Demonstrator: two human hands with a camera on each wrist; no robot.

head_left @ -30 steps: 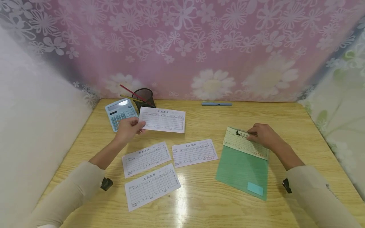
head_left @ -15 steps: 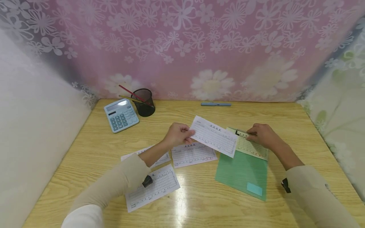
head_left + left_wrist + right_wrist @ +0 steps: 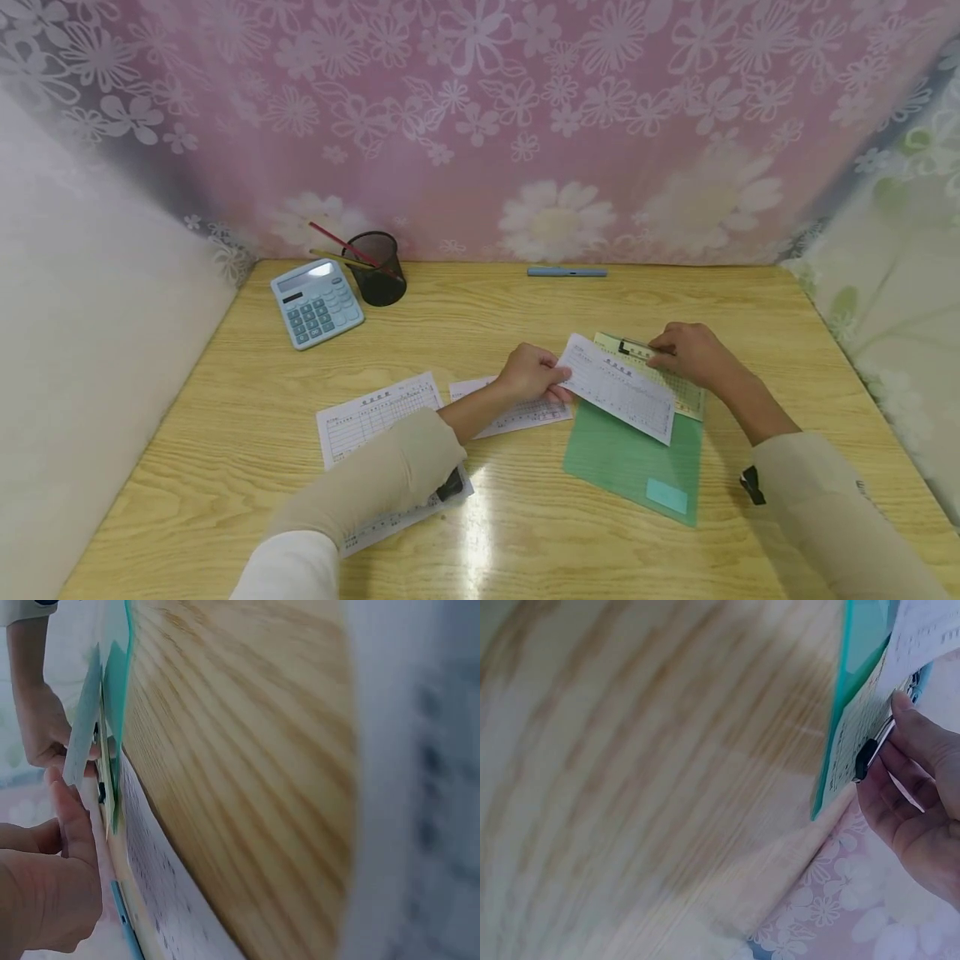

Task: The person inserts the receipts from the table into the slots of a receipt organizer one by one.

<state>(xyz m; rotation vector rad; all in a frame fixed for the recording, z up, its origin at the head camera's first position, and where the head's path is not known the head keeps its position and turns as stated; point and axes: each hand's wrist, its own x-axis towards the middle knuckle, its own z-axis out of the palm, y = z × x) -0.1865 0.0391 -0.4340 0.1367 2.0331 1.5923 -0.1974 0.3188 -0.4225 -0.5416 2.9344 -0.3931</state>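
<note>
My left hand (image 3: 528, 372) pinches a white printed form (image 3: 618, 392) by its left edge and holds it tilted over a green clipboard (image 3: 622, 450). At the clipboard's top lies a yellow printed form (image 3: 690, 396), partly covered by the white one. My right hand (image 3: 690, 352) pinches the metal clip there; the right wrist view shows thumb and fingers on the clip (image 3: 868, 757), with its black end beside the yellow sheet. A light blue label (image 3: 667, 495) sits low on the clipboard. In the left wrist view, the left fingers (image 3: 71, 825) reach the white form's end.
Two white forms lie at left, the upper one (image 3: 367, 412) and one mostly under my left sleeve. Another form (image 3: 480, 387) lies beneath my left forearm. A blue calculator (image 3: 317, 304), a black mesh pencil cup (image 3: 382, 279) and a blue pen (image 3: 567, 272) are at the back.
My left hand has carried the white form from beside the calculator rightward and nearer, to over the clipboard, turning it at a slant. The right hand has stayed at the clip.
</note>
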